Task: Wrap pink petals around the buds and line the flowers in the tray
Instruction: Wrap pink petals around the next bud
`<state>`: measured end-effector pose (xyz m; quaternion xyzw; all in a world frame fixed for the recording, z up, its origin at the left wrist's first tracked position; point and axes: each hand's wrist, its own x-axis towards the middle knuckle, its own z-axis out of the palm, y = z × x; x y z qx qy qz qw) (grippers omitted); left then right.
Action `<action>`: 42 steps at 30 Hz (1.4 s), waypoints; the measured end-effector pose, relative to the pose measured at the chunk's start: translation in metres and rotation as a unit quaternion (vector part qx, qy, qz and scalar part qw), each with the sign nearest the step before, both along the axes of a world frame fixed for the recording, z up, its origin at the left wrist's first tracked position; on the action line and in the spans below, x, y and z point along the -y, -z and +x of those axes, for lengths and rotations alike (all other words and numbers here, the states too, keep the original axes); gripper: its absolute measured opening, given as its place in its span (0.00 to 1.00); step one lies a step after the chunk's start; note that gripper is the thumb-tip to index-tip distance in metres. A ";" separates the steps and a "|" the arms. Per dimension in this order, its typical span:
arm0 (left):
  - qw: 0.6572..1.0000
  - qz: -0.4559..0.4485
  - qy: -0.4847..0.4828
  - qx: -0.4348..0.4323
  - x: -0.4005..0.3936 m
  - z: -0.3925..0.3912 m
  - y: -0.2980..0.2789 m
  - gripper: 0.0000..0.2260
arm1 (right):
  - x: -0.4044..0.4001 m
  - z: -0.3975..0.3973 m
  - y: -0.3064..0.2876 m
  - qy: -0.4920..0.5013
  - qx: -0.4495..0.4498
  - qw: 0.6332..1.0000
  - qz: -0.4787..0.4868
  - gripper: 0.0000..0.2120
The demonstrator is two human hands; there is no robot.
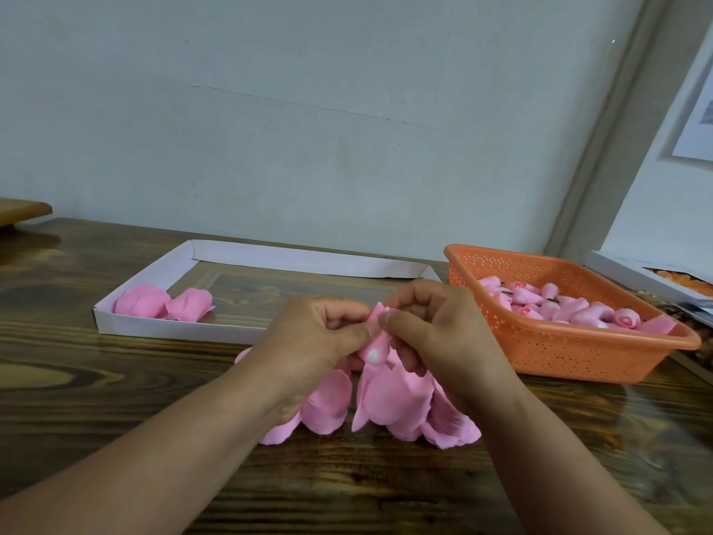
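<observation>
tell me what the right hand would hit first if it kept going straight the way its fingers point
The right hand points left toward the left hand, so it would first press into the bud and petal both pinch, then the left fingers. Depth is unclear, but they look nearly touching.

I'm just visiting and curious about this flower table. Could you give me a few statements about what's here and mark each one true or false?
1. The orange basket holds pink buds. True.
2. The white tray is full of flowers. False: only two flowers lie at its left end.
3. Both hands, left hand and right hand, hold one bud with a petal. True.
4. Loose petals are stacked inside the basket. False: they lie on the table under the hands.
</observation>
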<state>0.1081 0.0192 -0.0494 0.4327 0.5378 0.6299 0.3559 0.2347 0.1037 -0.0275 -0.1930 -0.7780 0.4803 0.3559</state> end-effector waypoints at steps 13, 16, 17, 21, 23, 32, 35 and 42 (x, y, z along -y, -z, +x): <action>0.992 -0.084 0.077 0.061 0.004 0.004 -0.003 0.13 | 0.004 -0.004 0.001 0.032 0.002 0.999 0.017 0.08; 0.990 -0.073 0.084 0.087 0.004 0.007 -0.004 0.16 | 0.006 -0.004 0.001 0.026 -0.006 1.000 0.010 0.08; 0.989 -0.069 0.086 0.101 0.004 0.008 -0.004 0.16 | 0.007 -0.004 0.001 0.027 -0.007 1.000 0.009 0.08; 0.984 -0.064 0.063 0.154 0.003 0.011 -0.003 0.11 | 0.008 -0.005 0.000 0.035 -0.016 0.999 0.010 0.09; 0.981 -0.057 0.036 0.182 0.002 0.012 -0.003 0.09 | 0.008 -0.006 0.001 0.041 -0.015 0.999 0.007 0.10; 0.962 -0.097 0.023 0.256 0.003 0.010 -0.005 0.09 | -0.004 0.002 -0.001 0.028 0.044 0.999 0.009 0.05; 0.958 -0.103 0.020 0.267 0.003 0.010 -0.006 0.09 | -0.005 0.003 0.000 0.019 0.053 0.998 -0.012 0.04; 0.955 -0.115 0.016 0.274 0.003 0.006 -0.006 0.08 | -0.009 0.007 -0.002 -0.048 0.045 0.995 -0.073 0.05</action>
